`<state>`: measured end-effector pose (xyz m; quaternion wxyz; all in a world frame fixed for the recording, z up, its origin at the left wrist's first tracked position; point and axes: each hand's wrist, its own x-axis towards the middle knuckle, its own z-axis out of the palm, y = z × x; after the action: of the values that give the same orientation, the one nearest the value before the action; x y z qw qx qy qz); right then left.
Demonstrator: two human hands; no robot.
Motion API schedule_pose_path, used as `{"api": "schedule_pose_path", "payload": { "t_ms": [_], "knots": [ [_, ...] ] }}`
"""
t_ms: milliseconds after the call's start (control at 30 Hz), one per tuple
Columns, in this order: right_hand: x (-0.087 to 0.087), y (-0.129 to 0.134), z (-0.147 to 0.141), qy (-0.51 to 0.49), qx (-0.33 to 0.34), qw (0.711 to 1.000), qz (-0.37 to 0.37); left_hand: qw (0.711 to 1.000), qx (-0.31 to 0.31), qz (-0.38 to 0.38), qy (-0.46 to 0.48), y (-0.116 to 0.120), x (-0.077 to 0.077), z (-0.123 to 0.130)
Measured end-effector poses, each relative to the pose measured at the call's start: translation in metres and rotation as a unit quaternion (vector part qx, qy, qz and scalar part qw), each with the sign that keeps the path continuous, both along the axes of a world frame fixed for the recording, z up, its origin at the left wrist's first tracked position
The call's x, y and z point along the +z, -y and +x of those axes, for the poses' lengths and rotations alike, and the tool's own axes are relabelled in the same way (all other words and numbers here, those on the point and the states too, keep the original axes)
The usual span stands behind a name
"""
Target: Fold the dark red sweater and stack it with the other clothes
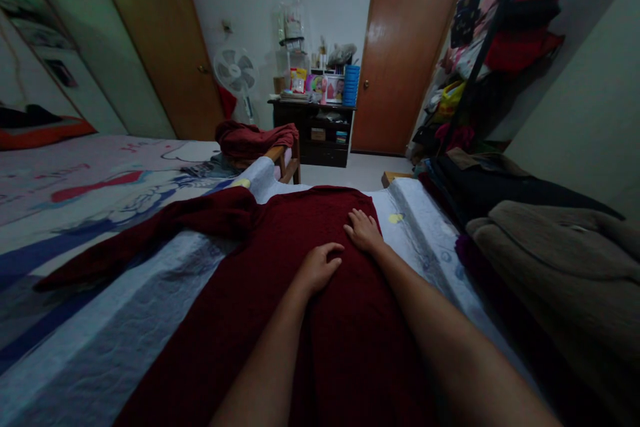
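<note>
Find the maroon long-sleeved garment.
In the head view, the maroon long-sleeved garment lies lower centre beneath the left hand and right hand, left of the brown garment.

Red lettering (134, 147) on the pink bedsheet (103, 155) — one word seems to start with "M" — is otherwise too blurred to read.

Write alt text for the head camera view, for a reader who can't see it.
A person's left hand and right hand are on or just above a dark red garment spread across a pale cover, one sleeve stretched out to the left. Folded clothes lie at right; a fan and wooden doors stand behind.
</note>
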<state>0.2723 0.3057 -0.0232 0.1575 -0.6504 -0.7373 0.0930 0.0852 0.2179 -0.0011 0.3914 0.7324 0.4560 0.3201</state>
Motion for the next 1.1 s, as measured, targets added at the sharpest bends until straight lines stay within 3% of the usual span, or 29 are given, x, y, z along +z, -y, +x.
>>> {"api": "schedule_pose_path", "payload": {
  "t_ms": [200,300,400,533,633,867,1000,1100],
  "knots": [
    [-0.002,0.0,-0.001,0.04,-0.002,0.999,-0.025,0.999,-0.003,0.008,-0.038,0.0,-0.001,0.001],
    [-0.001,-0.005,0.003,0.033,0.002,0.999,-0.028,0.986,0.04,0.05,-0.151,0.004,0.0,0.005],
    [0.004,-0.015,0.009,0.022,0.01,0.999,-0.021,0.955,0.086,0.134,-0.251,0.01,0.004,0.011],
    [0.011,-0.031,0.02,0.015,-0.014,1.0,0.007,0.941,0.024,0.201,-0.27,0.019,0.006,0.026],
    [0.007,-0.036,0.025,0.015,-0.032,0.999,0.018,0.951,-0.035,0.172,-0.255,0.024,0.004,0.037],
    [-0.011,-0.041,0.026,-0.012,-0.039,0.999,0.001,0.954,-0.078,0.081,-0.279,0.03,-0.005,0.038],
    [-0.001,-0.042,0.033,-0.056,-0.046,0.997,0.002,0.953,-0.078,0.091,-0.278,0.029,-0.007,0.037],
    [0.01,-0.029,0.039,-0.093,-0.079,0.992,0.022,0.952,-0.076,0.093,-0.283,0.029,-0.008,0.038]
  ]
}}
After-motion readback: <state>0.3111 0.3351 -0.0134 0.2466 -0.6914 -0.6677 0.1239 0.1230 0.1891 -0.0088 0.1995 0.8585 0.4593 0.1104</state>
